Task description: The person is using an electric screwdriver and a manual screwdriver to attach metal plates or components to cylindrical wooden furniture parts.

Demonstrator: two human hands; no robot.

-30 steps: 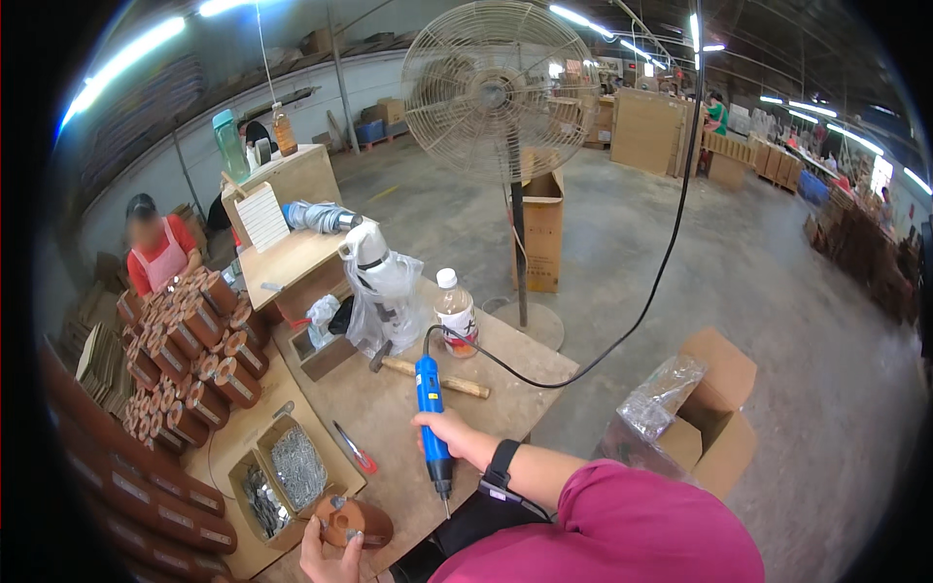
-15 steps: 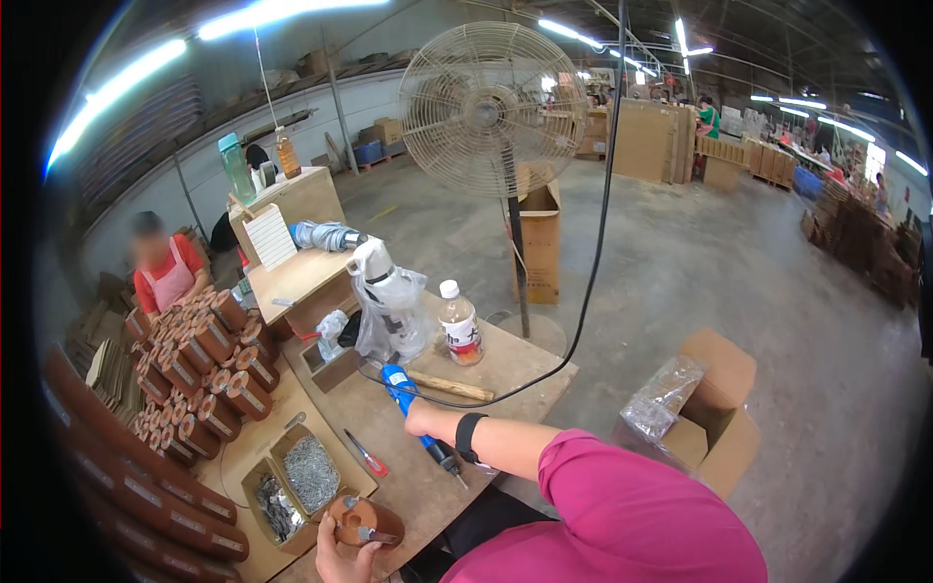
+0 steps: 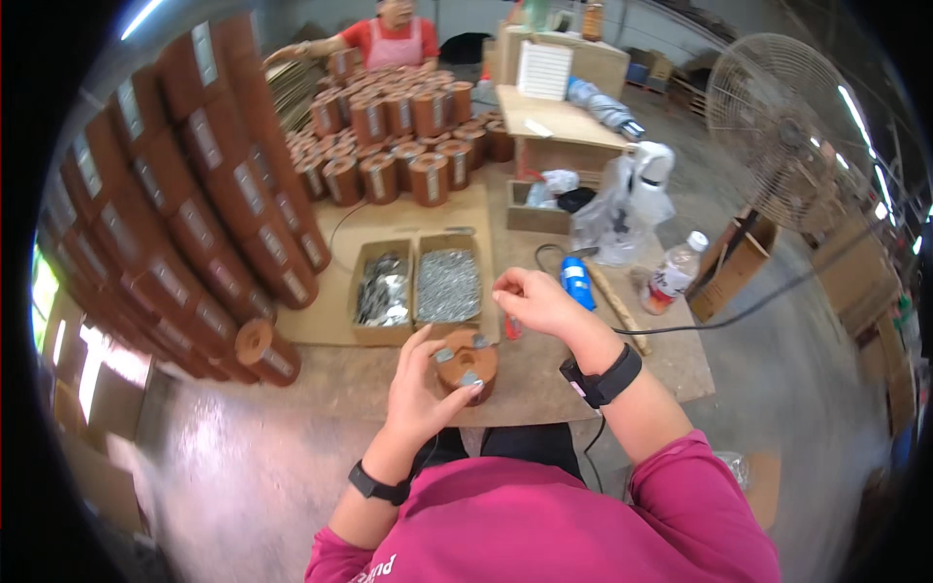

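Observation:
A short reddish-brown cylinder (image 3: 468, 396) stands near the table's front edge. Its top has a central hole and several small grey metal plates. My left hand (image 3: 418, 389) curls round its left side, thumb on a plate at the near rim and fingers by the far-left rim. To the right, my right hand (image 3: 535, 299) hovers with fingertips pinched together; whatever they hold is too small to make out. Just under it shows the red handle of a screwdriver (image 3: 513, 328). A blue power screwdriver (image 3: 576, 282) lies beyond, partly hidden by my hand.
Two open boxes hold small screws (image 3: 448, 284) and metal plates (image 3: 385, 290). Stacked brown cylinders (image 3: 194, 185) rise at left, and more (image 3: 389, 136) fill the table's back. A wooden stick (image 3: 617, 301), a bottle (image 3: 673, 275) and a black cable (image 3: 748, 319) lie right. A co-worker (image 3: 389, 44) sits opposite.
My right hand has let go of the blue power screwdriver, now lying on the table, and moved toward the screw box with fingertips pinched. My left hand stays at the cylinder. The view has swung left.

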